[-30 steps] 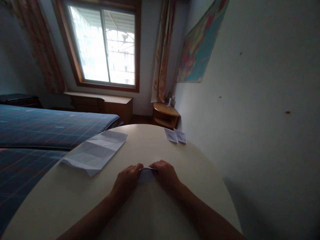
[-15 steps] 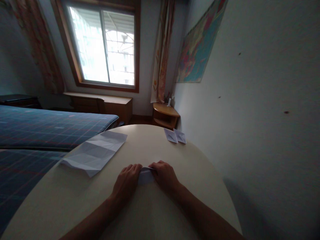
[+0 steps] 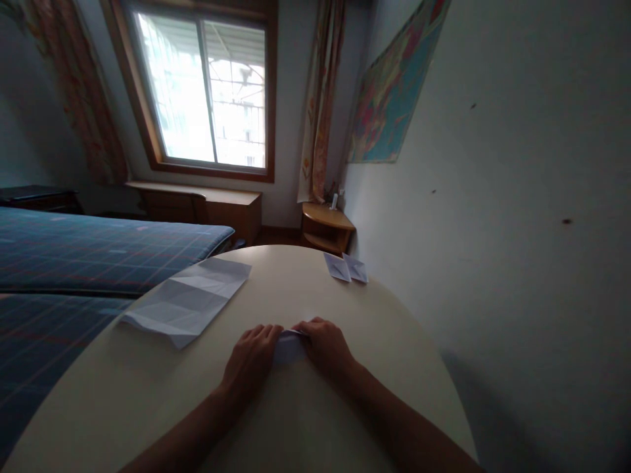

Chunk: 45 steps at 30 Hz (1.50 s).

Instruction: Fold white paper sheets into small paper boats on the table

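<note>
A small piece of folded white paper (image 3: 290,348) lies on the round pale table (image 3: 305,420) between my two hands. My left hand (image 3: 253,357) closes on its left side, fingers curled over the far edge. On the right side, my right hand (image 3: 325,346) grips the paper's upper corner with fingers bent together. Both thumbs are mostly hidden. Toward the table's far left lies a larger creased sheet of white paper (image 3: 190,299). Two small folded paper pieces (image 3: 337,267) sit side by side near the far right edge.
A bed with a blue plaid mattress (image 3: 108,253) borders the table on the left. The white wall (image 3: 503,276) runs close along the right side. Beyond the table stand a wooden corner shelf (image 3: 328,217) and a desk (image 3: 231,197) under the window.
My left hand has shifted very slightly to the right, toward my right hand. The papers lying apart on the table have not moved.
</note>
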Each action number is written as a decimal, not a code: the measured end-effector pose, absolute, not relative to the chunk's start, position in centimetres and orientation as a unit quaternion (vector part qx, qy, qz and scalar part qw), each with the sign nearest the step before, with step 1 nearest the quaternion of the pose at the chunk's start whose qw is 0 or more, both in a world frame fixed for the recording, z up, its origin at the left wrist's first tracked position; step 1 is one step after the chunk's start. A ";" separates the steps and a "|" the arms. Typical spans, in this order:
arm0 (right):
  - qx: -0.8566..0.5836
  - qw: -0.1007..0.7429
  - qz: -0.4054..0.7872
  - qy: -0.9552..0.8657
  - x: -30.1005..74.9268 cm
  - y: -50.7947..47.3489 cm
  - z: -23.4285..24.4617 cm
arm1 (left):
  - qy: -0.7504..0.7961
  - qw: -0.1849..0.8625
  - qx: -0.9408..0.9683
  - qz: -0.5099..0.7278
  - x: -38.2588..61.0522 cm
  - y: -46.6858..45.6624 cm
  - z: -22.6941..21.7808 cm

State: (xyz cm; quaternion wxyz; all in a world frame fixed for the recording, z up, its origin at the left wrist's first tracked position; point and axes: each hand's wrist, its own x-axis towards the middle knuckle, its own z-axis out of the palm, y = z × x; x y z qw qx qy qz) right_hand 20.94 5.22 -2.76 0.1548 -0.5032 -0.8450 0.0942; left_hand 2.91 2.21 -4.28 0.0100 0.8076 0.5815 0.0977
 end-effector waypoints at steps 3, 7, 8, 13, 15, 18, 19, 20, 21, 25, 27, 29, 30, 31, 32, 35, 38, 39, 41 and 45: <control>-0.505 0.154 0.093 -0.844 20.9 5.2 -2.8 | 0.581 0.013 0.808 0.097 2.9 2.2 -4.3; -0.486 0.158 0.091 -0.855 21.0 5.2 -3.0 | 0.583 0.008 0.807 0.100 2.9 2.2 -4.4; -0.483 0.159 0.091 -0.856 21.0 5.2 -3.0 | 0.582 0.008 0.807 0.100 2.9 2.2 -4.4; -0.496 0.150 0.090 -0.851 21.2 5.3 -2.8 | 0.578 0.019 0.809 0.109 2.9 2.0 -4.0; -0.493 0.149 0.091 -0.852 21.3 5.4 -2.8 | 0.583 0.028 0.805 0.107 2.9 2.0 -3.9; -0.489 0.156 0.096 -0.853 21.4 5.6 -3.1 | 0.592 0.037 0.797 0.111 2.6 1.9 -3.8; -0.488 0.157 0.096 -0.853 21.4 5.7 -3.1 | 0.592 0.037 0.797 0.117 2.5 1.9 -3.9; -0.488 0.156 0.094 -0.854 21.4 5.7 -3.2 | 0.590 0.037 0.797 0.123 2.5 1.9 -4.0; -0.487 0.154 0.092 -0.855 21.5 5.8 -3.3 | 0.586 0.037 0.799 0.130 2.4 1.9 -4.1; -0.481 0.155 0.085 -0.859 21.6 6.0 -3.5 | 0.583 0.041 0.798 0.145 2.3 1.9 -4.6; -0.485 0.161 0.090 -0.855 21.8 6.1 -3.5 | 0.581 0.044 0.798 0.153 2.2 2.0 -4.9; -0.487 0.163 0.092 -0.853 21.9 6.1 -3.5 | 0.575 0.043 0.800 0.167 2.1 2.2 -5.2; -0.484 0.162 0.089 -0.855 21.9 6.1 -3.5 | 0.570 0.043 0.801 0.178 2.1 2.3 -5.3; -0.480 0.161 0.085 -0.858 21.9 6.1 -3.5 | 0.563 0.042 0.803 0.189 2.0 2.4 -5.5; -0.473 0.163 0.079 -0.862 21.9 6.1 -3.5 | 0.556 0.042 0.806 0.200 2.0 2.4 -5.6; -0.450 0.179 0.058 -0.873 21.6 6.0 -3.7 | 0.543 0.045 0.809 0.219 1.9 2.7 -5.8; -0.446 0.178 0.054 -0.875 21.3 6.1 -4.0 | 0.545 0.053 0.808 0.220 1.9 2.8 -6.1; -0.452 0.175 0.055 -0.873 21.3 6.2 -4.1 | 0.546 0.055 0.806 0.222 1.9 2.8 -6.2; -0.464 0.174 0.058 -0.866 21.5 6.4 -4.1 | 0.550 0.053 0.801 0.229 1.9 2.8 -6.4; -0.457 0.201 0.074 -0.863 22.3 6.7 -4.0 | 0.563 0.049 0.792 0.233 1.8 2.7 -6.5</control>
